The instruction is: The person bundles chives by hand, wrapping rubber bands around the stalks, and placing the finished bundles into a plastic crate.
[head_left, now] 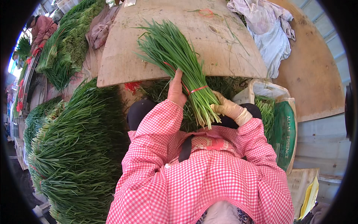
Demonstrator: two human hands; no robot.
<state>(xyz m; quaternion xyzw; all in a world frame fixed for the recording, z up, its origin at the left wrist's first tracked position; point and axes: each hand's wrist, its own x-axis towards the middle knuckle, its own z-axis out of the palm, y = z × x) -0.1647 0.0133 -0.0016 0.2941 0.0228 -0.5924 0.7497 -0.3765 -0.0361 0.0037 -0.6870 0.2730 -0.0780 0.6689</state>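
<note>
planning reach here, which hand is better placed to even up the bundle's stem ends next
Likely the right hand: it sits beside the pale stem ends, whereas the left hand holds the bundle nearer its leaves.

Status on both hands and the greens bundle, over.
Left hand holds bundle; gloved right hand at stem end. Red band on, leaves over board. Nothing seen blocking either hand.
</note>
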